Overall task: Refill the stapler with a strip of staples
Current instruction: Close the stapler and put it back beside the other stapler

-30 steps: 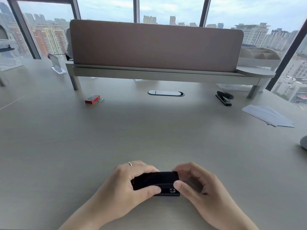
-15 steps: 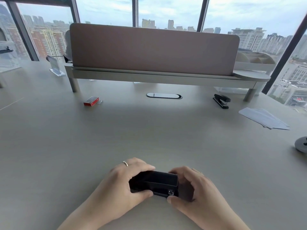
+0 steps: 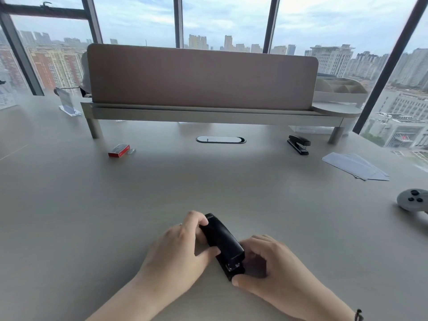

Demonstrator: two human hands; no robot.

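A: Wide grey desk (image 3: 115, 216), floor-to-ceiling windows (image 3: 139, 24) behind it, a hazy skyline of towers outside. Walk me across, left to right.

B: Far left, a clear sign holder (image 3: 66, 101) stands on the desk near the glass. Then a red staple box (image 3: 118, 150) lying flat, with a small strip of staples (image 3: 132, 151) just beside its right end. Behind them, a long raised shelf (image 3: 208, 115) on legs carries a brownish divider panel (image 3: 201, 77).

A: And in the middle?

B: An oval cable port (image 3: 220, 139) is set into the desk under the shelf. Right of that, a second black stapler (image 3: 299, 144) sits by the shelf leg, then a fan of white paper sheets (image 3: 355, 166), and at the right edge a grey controller (image 3: 413, 199) with dark buttons.

A: Now the action, near the front edge.

B: The black stapler (image 3: 222, 242) lies on the desk, angled, nose end away and to the left, its rear end toward the camera. The left hand (image 3: 178, 256) grips it: fingers curl over the far end, thumb presses the near side. The right hand (image 3: 275, 272) is curled at the rear end, thumb tip against the base corner, fingers touching the right side.

A: Is it open?

B: The top looks down on the base; metal shows at the rear end.
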